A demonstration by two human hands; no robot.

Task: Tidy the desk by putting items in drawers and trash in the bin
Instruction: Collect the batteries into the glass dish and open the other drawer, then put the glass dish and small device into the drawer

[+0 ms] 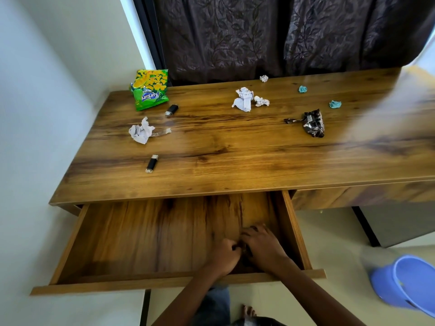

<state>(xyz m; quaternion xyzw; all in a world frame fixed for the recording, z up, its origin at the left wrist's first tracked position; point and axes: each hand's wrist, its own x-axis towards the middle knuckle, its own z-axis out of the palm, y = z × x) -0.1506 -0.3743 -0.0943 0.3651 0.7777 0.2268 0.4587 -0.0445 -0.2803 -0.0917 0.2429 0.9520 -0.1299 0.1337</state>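
Both hands inside open drawer: left hand fingers curled, right hand spread flat; something dark btwn them, mostly hidden, can't identify.

Between the left hand and the right hand, inside the open drawer, something small and dark sits mostly covered by curled fingers; what it is cannot be told. Far up and right of the hands, a pale blur smears over the desk. The blue bin, right of the hands, is cut by the frame edge.
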